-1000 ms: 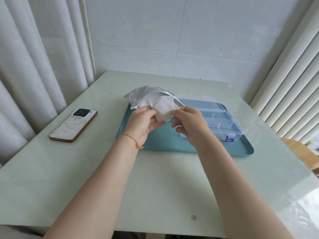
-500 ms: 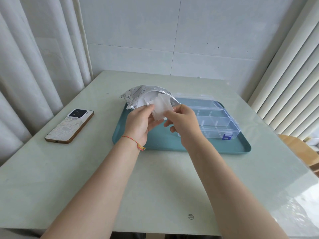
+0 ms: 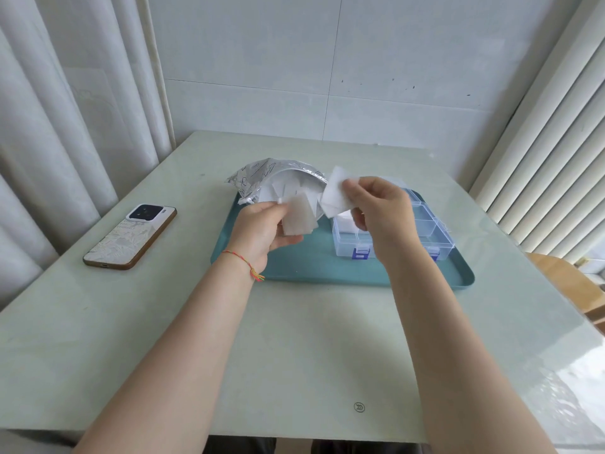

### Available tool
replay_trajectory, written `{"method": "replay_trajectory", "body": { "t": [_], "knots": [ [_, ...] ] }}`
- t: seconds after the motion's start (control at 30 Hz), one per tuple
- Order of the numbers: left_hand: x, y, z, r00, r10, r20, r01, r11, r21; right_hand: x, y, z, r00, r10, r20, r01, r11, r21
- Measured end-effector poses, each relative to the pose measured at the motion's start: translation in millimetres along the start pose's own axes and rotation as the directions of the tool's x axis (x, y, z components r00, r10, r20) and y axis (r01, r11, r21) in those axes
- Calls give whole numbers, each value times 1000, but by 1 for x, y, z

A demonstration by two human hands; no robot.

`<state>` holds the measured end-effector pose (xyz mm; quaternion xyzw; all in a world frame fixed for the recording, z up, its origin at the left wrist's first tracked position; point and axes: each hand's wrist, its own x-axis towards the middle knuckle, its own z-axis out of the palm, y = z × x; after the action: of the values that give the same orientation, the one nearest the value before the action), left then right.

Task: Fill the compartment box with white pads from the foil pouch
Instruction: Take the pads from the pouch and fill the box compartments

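The compartment box (image 3: 422,224) sat open on the tray (image 3: 294,260), one near cell already holding pads, the rest looking bare. Your left hand (image 3: 262,231) and right hand (image 3: 376,204) each pinched a white pad (image 3: 334,194) beside the foil pouch (image 3: 262,178).

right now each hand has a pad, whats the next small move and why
Probably lower the right hand to lay its white pad in the compartment box. That hand already hovers over the open box on the tray, while the left hand pinches a second pad near the foil pouch.
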<state>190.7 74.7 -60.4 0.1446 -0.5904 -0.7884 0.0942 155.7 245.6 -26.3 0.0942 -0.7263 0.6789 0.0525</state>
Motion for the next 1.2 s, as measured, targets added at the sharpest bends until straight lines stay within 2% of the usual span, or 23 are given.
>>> {"method": "replay_trajectory", "body": {
  "t": [0.07, 0.13, 0.23, 0.37, 0.47, 0.6, 0.73, 0.77, 0.83, 0.9, 0.97, 1.07, 1.2],
  "knots": [
    [-2, 1, 0, 997, -33, 73, 29, 998, 55, -2, 1, 2, 983, 20, 181, -14, 999, -31],
    [-4, 1, 1, 989, -52, 136, 40, 995, 96, -3, 5, 8, 966, 64, 250, -39, 994, -105],
    [-6, 3, 2, 977, -80, 197, 61, 993, 102, -2, 10, 11, 971, 74, 227, -25, 978, -209],
    [-6, 4, 2, 971, -106, 213, 86, 991, 104, -1, 11, 9, 979, 47, 197, 15, 953, -302],
    [-7, 1, 3, 982, -46, 180, 25, 992, 121, -2, 10, 9, 977, 55, 207, 11, 952, -307],
    [-5, 2, 1, 997, -2, 79, -3, 998, 63, -4, 7, 4, 949, 90, 303, 1, 957, -289],
    [4, -2, -3, 997, 32, -68, -26, 996, 86, 1, 6, -5, 982, 71, 174, -25, 968, -251],
    [5, -3, -4, 996, 38, -77, -30, 993, 111, 2, 4, -9, 981, 73, 182, -32, 975, -219],
    [3, -2, -3, 1000, 18, -23, -14, 987, 162, 1, 2, -12, 952, 76, 296, -19, 982, -190],
    [-4, 0, 0, 994, -46, 98, 23, 975, 221, -3, 0, -9, 919, 89, 384, 37, 950, -309],
    [-9, 1, 2, 978, -98, 185, 47, 964, 262, -5, 1, -3, 923, 97, 373, 83, 895, -438],
    [-9, 5, 2, 964, -151, 220, 90, 960, 266, -3, 5, 0, 932, 52, 358, 164, 823, -544],
    [-10, 4, 0, 938, -164, 305, 62, 946, 317, -1, 8, 0, 936, 5, 353, 226, 759, -610]
  ]
}}
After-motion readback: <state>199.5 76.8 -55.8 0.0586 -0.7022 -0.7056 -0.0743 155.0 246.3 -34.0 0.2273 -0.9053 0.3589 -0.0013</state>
